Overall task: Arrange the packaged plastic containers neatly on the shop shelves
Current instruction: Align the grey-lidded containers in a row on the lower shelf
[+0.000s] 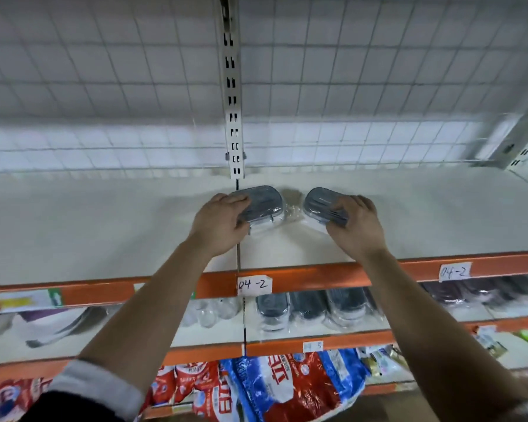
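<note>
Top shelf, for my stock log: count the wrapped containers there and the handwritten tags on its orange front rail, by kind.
Grey oval plastic containers in clear wrap: 2
White handwritten paper tags reading 04-2: 2
Total: 4

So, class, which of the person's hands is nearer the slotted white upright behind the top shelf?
Left. The left hand, gripping the left container, sits just in front of the upright; the right hand, gripping the right container, is farther off to its right.

Two hands (218, 226) (356, 228); two grey containers (264, 204) (319, 202) on top shelf (104, 226); two 04-2 labels (254, 284) (454, 272).
</note>
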The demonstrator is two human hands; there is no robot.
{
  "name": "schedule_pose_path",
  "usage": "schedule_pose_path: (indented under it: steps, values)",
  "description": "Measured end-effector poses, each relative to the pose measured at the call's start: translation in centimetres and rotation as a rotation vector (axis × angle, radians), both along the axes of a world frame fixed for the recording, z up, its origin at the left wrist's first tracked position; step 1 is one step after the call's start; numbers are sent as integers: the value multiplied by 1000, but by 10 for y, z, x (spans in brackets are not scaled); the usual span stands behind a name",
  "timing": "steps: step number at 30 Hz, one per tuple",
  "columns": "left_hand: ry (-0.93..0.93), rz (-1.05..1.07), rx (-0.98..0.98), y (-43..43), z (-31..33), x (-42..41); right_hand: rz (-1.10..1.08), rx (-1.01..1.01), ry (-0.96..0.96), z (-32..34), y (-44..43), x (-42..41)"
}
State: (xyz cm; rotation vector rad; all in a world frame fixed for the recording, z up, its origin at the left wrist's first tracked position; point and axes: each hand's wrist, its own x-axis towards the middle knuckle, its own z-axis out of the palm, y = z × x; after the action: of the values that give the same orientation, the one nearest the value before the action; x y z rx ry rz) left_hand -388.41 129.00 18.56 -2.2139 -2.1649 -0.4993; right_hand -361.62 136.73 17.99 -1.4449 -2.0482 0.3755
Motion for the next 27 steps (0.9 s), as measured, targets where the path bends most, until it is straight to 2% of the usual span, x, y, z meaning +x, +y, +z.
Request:
schedule_pose_path:
  steps: [4, 8, 16, 21, 27]
  values:
    - [2, 66, 45, 32, 3, 11, -54, -16, 21, 2, 12, -1]
    - [75, 103, 84, 67, 6, 22, -5, -17, 23, 1, 20, 2]
    - [-102, 143, 19, 114, 5, 40, 151, 101, 26, -3, 29, 18]
    - [-168, 174, 18, 136, 4, 40, 66, 221, -57, -10, 29, 13]
    - [-93, 205, 46, 140, -3, 43, 10, 122, -108, -19, 37, 15]
